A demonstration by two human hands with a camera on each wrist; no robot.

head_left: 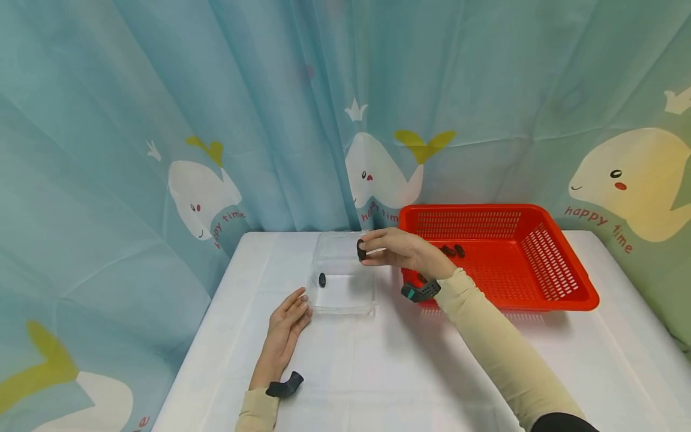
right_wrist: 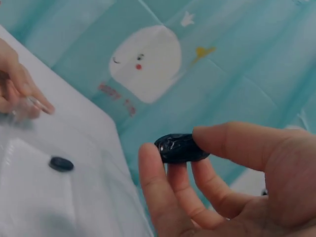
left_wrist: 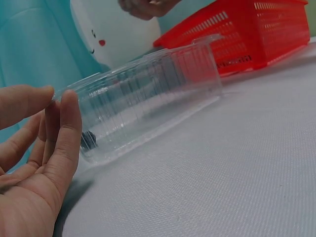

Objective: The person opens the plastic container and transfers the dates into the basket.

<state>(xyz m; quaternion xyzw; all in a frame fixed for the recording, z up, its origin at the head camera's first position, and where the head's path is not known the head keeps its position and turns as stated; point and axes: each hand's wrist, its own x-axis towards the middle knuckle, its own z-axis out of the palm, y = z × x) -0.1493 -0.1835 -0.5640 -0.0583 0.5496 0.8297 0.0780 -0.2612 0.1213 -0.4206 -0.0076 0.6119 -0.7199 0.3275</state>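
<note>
A clear plastic box [head_left: 345, 311] with its lid [head_left: 339, 240] folded back lies on the white table. One small black oval piece [head_left: 322, 280] rests inside it, toward the left. At the box's near-left corner, my left hand [head_left: 286, 321] pinches the rim between thumb and finger, as the left wrist view shows. My right hand [head_left: 402, 249] is raised over the right side of the lid. Between its thumb and fingertips it holds another black oval piece [right_wrist: 180, 148], shiny and wrinkled; its exact kind cannot be told.
To the right stands a red perforated plastic basket [head_left: 469, 209], with several black pieces [head_left: 459, 250] at its left end, partly behind my right hand and wrist. A blue curtain [head_left: 302, 120] with whale prints hangs behind the white-covered table [head_left: 356, 372].
</note>
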